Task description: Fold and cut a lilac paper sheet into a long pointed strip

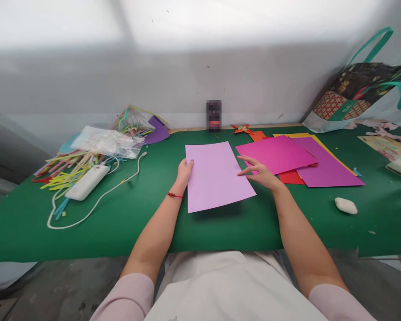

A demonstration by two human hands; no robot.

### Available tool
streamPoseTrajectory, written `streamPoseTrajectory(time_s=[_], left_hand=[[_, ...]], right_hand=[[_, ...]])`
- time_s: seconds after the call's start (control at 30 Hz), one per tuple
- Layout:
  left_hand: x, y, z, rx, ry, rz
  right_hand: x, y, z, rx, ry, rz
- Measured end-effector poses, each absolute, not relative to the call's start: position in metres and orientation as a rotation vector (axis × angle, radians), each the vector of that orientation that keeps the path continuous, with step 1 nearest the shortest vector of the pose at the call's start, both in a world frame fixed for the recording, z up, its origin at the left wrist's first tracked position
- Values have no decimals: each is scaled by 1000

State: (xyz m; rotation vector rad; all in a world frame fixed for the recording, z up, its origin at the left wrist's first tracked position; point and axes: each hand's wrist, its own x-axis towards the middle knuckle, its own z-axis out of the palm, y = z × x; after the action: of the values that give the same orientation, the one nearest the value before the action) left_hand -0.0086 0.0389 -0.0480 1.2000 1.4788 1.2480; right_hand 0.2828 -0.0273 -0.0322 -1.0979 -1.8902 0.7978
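A sheet of light purple paper [218,178] is held a little above the green table, its near edge casting a shadow. My left hand [184,173] pinches its left edge, thumb on top and fingers underneath. At the right edge is my right hand [259,173], fingers spread apart, fingertips at or close to the paper; whether they touch it I cannot tell. Just beyond the right hand lies a magenta sheet [274,154], overlapping a darker purple sheet [327,165]. Red paper [291,177] and yellow paper [337,154] show from beneath them.
On the green table [120,240], a white power bank [87,182] with a cable [96,205] lies left, near paper strips [67,178] and a plastic bag [108,141]. An orange paper star [242,129], a white case [345,205] and a patterned bag [347,98] are toward the right.
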Motion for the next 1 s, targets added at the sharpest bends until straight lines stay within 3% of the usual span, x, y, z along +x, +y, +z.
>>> streamPoseTrajectory(time_s=[0.3,0.47,0.63,0.73,0.83,1.0], left_hand=[[-5,37,-45,1357,1481,1256],[-2,40,-46,1298,1488,1301],[-3,34,-28,1274,1174,1549],[-6,26,-11,1308,1123,1646],[-8,21,0,1322,1064,1611],[-8,20,-3,1311,973,1299]], right_hand=[[279,-25,-41,-1140,-2011,864],[265,-19,-48,-1137,-1723,821],[255,-17,-44,-1113,-1382,703],[257,-20,-41,-1107,-1395,893],[259,-22,-41,-1122,-1383,1060],[262,-16,-42,-1067,-1058,912]])
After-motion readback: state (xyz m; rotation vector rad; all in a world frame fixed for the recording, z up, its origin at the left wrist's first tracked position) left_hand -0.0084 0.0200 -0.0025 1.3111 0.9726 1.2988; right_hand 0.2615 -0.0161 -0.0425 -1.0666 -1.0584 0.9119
